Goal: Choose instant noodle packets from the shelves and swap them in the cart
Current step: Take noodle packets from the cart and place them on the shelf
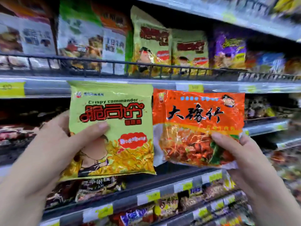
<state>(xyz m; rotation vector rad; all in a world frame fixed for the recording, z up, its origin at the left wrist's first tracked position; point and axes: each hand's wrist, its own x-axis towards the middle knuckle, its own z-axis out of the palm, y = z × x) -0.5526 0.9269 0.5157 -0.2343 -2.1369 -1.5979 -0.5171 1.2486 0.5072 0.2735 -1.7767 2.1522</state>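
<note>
My left hand [53, 144] holds a light-green noodle packet [114, 121] upright by its left edge, thumb across the front. My right hand [241, 154] pinches an orange noodle packet [198, 115] at its lower right corner, thumb on the front. The two packets are held side by side in front of the shelves, their inner edges almost touching. No cart is in view.
Shelves full of noodle packets fill the view. The upper shelf [114, 82] has a black wire rail and carries matching green packets [149, 43] and a purple packet [229, 48]. Lower shelves with yellow price tags [153, 195] run below my hands.
</note>
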